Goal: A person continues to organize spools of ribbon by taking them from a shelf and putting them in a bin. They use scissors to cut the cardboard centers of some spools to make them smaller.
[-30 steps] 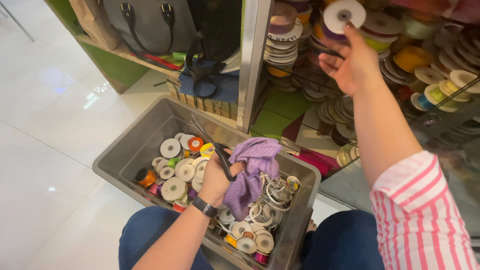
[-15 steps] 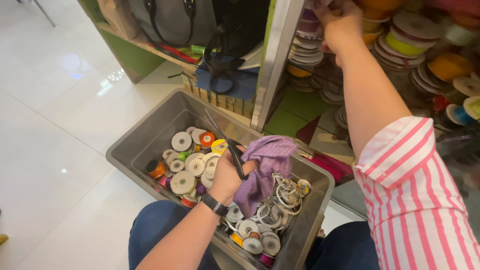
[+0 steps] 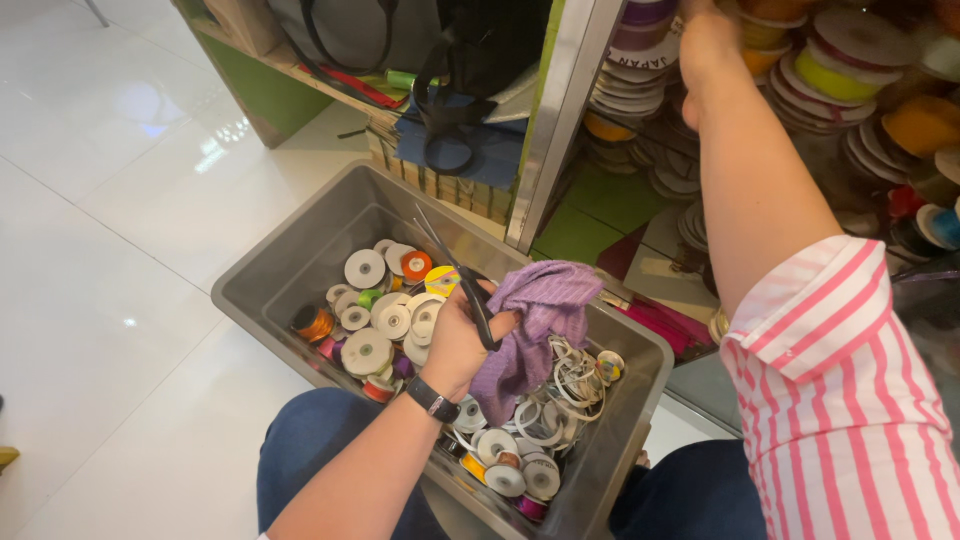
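My left hand hovers over a grey plastic bin and grips black scissors together with a crumpled purple cloth. The scissor blades point up and to the left. A black watch sits on that wrist. The bin holds several ribbon spools, mostly white, plus loose white rings. My right hand, on an arm in a pink-striped sleeve, reaches up into a shelf of stacked ribbon rolls. Its fingers run past the top of the frame, so what they hold is hidden.
A metal post divides the ribbon shelf from a low shelf with black bags and a blue pad. White glossy floor tiles lie to the left. My knees in blue jeans flank the bin.
My right hand has risen higher onto the ribbon shelf, and the white spool it held a second ago is out of sight. The left hand keeps scissors and cloth over the bin.
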